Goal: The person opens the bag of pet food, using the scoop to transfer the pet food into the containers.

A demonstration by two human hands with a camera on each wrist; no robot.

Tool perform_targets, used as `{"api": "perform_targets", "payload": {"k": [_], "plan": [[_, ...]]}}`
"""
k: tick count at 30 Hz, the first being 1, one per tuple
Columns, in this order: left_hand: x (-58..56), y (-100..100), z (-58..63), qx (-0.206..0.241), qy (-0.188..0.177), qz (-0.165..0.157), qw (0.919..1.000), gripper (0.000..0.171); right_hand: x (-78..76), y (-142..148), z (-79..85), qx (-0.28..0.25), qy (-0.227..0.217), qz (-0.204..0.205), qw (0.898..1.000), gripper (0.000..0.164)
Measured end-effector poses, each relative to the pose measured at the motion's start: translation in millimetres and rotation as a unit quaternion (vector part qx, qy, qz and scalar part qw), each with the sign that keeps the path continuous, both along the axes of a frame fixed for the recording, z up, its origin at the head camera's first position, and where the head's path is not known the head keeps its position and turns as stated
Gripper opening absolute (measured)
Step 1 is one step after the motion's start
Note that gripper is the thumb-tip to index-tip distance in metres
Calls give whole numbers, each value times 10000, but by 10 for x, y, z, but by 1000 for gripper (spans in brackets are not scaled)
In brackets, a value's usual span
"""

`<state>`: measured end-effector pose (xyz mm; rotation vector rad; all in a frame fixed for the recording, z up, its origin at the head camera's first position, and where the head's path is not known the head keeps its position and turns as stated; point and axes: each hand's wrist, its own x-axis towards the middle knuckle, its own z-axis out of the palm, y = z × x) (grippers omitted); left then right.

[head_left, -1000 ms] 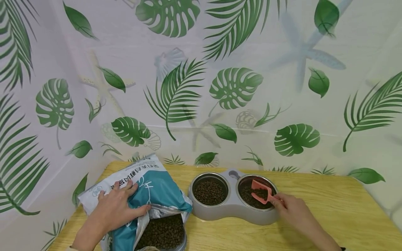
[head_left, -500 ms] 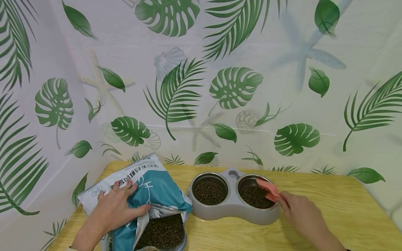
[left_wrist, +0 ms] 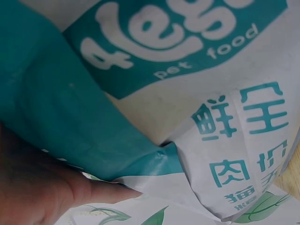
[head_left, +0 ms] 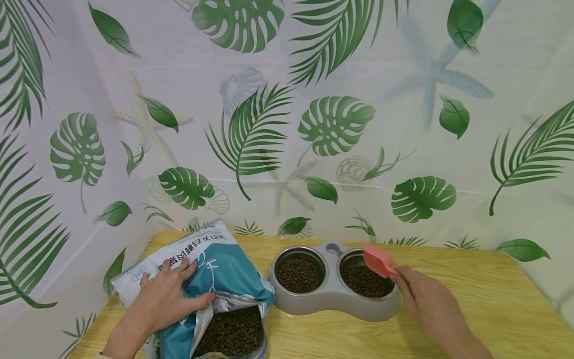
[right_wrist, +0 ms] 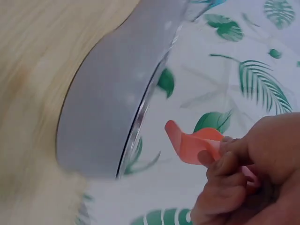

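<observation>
A pink scoop is tilted over the right bowl of a grey double pet feeder, its underside toward the head camera. My right hand grips its handle, with fingers curled round it in the right wrist view. Brown kibble covers the bottom of the right bowl. My left hand rests with spread fingers on a teal and white pet food bag, its thumb beside the open mouth. Inside that mouth more kibble shows. Whether the scoop still holds any is hidden.
The feeder's left bowl holds kibble too. Under everything lies a wood-grain table, its back edge against a leaf-print sheet. The bag stands close to the feeder's left side.
My right hand has turned the scoop over and lifted it out of the right bowl. The kibble it carried is no longer visible in it. My left hand and the bag stay put.
</observation>
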<state>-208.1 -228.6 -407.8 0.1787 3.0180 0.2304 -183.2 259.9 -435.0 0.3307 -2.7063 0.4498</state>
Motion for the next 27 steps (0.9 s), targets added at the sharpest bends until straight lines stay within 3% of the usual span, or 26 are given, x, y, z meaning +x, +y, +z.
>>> {"api": "perform_targets", "payload": {"k": [3,6,10,13,15,17,19,23,27], "plan": [[-1,0,0,2,-7,7,10000,104,27,-86,34,-874,-480,490,9938,9],[-5,-1,-2,1,-10,6,10000,104,81,-188,62,-1680,-1246,950,9732,15],[-8,-3,-6,8,-31,18,10000,104,151,-349,82,-2319,-2370,1735,9273,23],[-5,-3,-8,23,-42,29,10000,104,194,-507,59,-2435,-2606,2605,8972,22],[-4,-3,-10,21,-32,30,10000,104,226,-635,30,-2401,-2583,3070,8840,20],[-3,-2,-12,20,-16,31,10000,103,263,-772,-14,-2305,-2291,3484,8792,19],[-5,-1,-14,20,-7,20,10000,103,305,-915,-61,-2119,-2164,3643,8807,20],[-6,2,-15,15,-10,-7,10000,103,386,-1191,-143,-1354,-2124,3519,9015,20],[1,5,-15,18,-29,-12,10000,103,462,-1431,-222,-632,-1578,3467,9224,17]]}}
